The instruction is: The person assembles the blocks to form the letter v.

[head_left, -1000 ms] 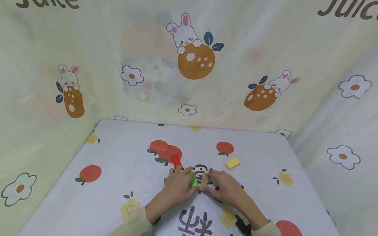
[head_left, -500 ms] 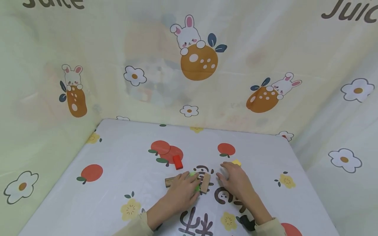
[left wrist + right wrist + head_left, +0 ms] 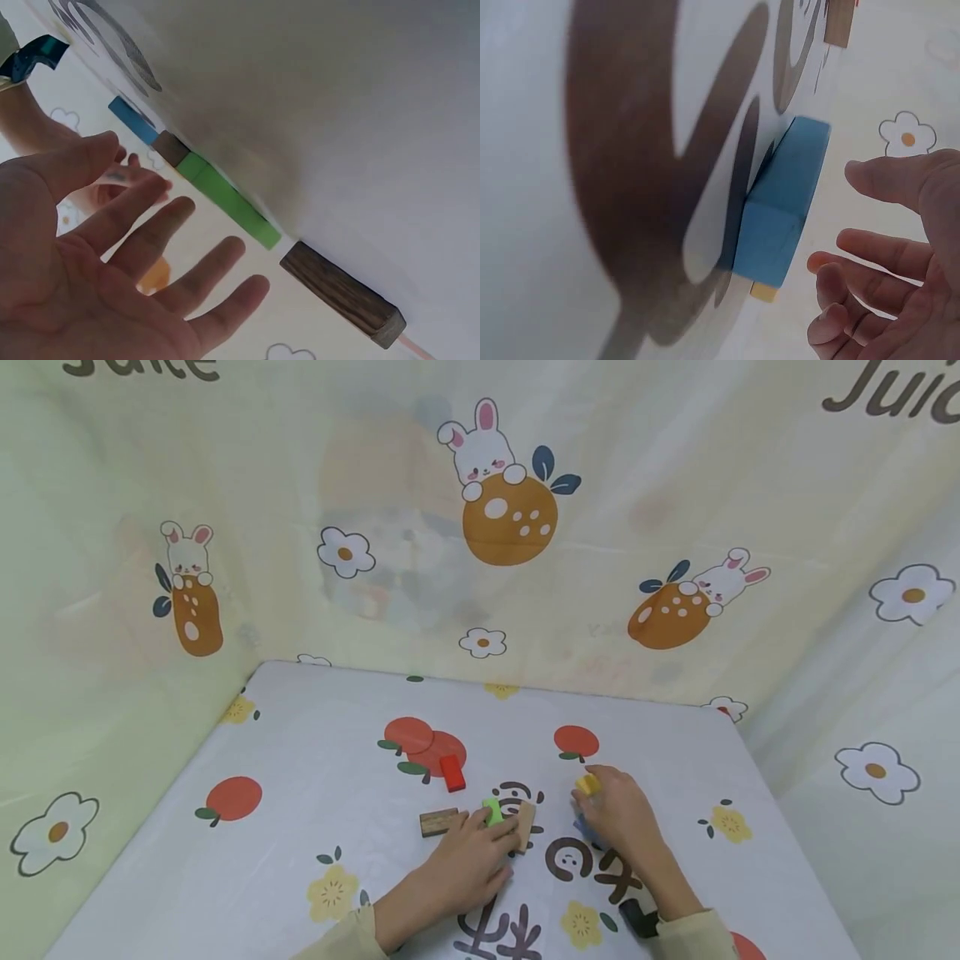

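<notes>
My left hand (image 3: 468, 858) hovers palm down with fingers spread, its fingertips overlapping a green block (image 3: 492, 812) and a light wooden block (image 3: 527, 827) in the head view. The left wrist view shows those fingers holding nothing beside the green block. A dark brown wooden block (image 3: 345, 294) lies to its left. My right hand (image 3: 618, 810) has thumb and forefinger on either side of a yellow block (image 3: 588, 785). In the right wrist view its fingers are apart, and the yellow block (image 3: 763, 292) shows mostly hidden behind a blue block (image 3: 784, 199), which lies beneath the hand.
A red block (image 3: 452, 773) lies farther back, on a printed apple. The white tablecloth (image 3: 300, 743) carries printed fruit, flowers and dark lettering. Patterned curtains (image 3: 405, 460) enclose the back and sides. A dark strap (image 3: 639, 917) is at my right wrist.
My right hand has left the light wooden block and moved right to the yellow block. My left hand has drawn back slightly, uncovering more of the green and dark brown blocks.
</notes>
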`<state>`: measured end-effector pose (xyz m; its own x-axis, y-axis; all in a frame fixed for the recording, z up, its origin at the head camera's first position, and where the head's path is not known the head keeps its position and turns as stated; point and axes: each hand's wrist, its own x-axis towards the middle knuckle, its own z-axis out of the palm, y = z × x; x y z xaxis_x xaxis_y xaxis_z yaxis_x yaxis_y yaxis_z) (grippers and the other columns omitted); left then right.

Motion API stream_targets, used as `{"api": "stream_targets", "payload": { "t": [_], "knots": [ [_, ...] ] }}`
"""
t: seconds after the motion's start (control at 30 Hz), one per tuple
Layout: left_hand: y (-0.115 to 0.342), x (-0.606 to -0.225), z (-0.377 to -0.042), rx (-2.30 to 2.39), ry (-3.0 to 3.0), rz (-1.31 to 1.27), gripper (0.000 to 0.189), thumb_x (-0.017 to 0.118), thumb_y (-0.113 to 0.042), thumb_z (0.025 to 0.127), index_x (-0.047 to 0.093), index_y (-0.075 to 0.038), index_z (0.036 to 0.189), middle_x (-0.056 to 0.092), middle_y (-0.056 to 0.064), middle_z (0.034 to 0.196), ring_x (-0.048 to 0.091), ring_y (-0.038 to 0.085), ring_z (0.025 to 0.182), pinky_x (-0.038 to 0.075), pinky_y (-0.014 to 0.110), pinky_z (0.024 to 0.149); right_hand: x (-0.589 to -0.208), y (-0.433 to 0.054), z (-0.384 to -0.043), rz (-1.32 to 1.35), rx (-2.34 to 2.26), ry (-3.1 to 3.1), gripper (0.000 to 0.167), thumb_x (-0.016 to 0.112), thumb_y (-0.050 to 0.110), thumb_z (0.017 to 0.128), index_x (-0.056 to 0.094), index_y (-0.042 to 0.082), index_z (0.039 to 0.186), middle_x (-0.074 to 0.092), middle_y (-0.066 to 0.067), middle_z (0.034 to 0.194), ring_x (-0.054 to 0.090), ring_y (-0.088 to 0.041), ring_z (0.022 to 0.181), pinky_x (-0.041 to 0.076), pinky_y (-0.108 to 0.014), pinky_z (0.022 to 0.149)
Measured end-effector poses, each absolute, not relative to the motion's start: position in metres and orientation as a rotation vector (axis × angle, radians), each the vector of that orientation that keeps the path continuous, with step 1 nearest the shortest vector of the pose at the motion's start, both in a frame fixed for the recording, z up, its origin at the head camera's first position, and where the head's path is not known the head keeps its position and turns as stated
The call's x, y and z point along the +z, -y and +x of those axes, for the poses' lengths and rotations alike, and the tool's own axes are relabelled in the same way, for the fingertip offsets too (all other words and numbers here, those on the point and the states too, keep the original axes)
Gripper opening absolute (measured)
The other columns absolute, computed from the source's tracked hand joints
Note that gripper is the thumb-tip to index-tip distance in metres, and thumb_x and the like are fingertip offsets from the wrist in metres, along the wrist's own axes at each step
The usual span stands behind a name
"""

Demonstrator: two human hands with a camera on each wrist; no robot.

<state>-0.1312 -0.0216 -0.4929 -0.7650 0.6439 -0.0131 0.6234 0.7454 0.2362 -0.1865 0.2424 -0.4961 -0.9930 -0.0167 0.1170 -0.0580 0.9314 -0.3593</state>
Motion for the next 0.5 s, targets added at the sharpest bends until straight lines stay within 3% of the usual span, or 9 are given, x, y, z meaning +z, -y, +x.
{"api": "stream_targets", "payload": {
  "t": [0.27,0.5],
  "knots": [
    [0.0217,-0.4939,-0.1311,0.301,-2.846,1.063,0.044,0.069,-0.036,0.101,0.066,-0.027,0.144,0.055,-0.007,0.161,0.055,0.033,0.144,0.049,0.059,0.115,-0.4996,-0.2487,-0.191,-0.008,0.546,2.993,0.051,0.074,0.024,0.096,0.064,-0.005,0.137,0.067,-0.029,0.137,0.063,-0.048,0.127,0.051,-0.063,0.11],
    [0.0219,-0.4949,-0.1316,0.285,-2.842,1.078,0.044,0.069,-0.036,0.101,0.066,-0.027,0.144,0.058,-0.006,0.158,0.056,0.033,0.144,0.049,0.057,0.117,-0.5016,-0.2534,-0.1921,-0.058,0.506,3.011,0.053,0.073,0.026,0.096,0.063,-0.006,0.137,0.068,-0.03,0.135,0.065,-0.046,0.121,0.053,-0.062,0.109]
  ]
}}
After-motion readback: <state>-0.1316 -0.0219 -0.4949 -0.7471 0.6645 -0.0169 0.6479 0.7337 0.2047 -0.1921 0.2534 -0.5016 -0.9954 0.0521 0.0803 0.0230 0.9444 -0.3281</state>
